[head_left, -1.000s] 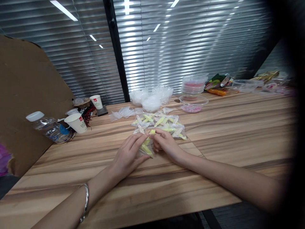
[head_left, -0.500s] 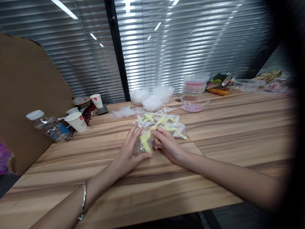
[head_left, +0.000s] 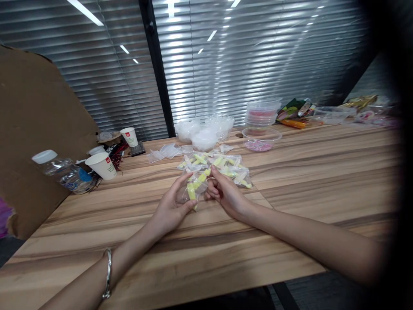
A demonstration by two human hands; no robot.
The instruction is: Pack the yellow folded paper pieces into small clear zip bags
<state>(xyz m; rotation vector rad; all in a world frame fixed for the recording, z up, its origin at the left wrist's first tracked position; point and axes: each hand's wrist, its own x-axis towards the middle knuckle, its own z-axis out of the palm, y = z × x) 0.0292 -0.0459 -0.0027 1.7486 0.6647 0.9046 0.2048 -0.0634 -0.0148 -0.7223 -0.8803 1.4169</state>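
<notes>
Between my two hands is a small clear plastic bag [head_left: 201, 186] with a yellow, jointed-looking item [head_left: 192, 192] inside. My left hand [head_left: 172, 206] grips the bag's left side, thumb at the lower edge and fingers at the upper. My right hand [head_left: 227, 193] is curled at the bag's upper right, its thumb and forefinger closed by the end of the yellow item. Just behind my hands lies a pile of similar clear bags [head_left: 237, 170] holding yellow and pale pieces.
Behind the pile stand cloudy plastic bowls [head_left: 204, 137] and flat clear bags [head_left: 167, 150]. A round tub with pink bits [head_left: 260, 145] is right of them, before stacked tubs [head_left: 263, 114]. Paper cups [head_left: 102, 167] and a tilted water bottle [head_left: 66, 172] are at left, beside a cardboard panel [head_left: 41, 129].
My left thumb and fingers have closed onto the bag, where they were spread around it before. The bag has tilted and the yellow item has shifted slightly left.
</notes>
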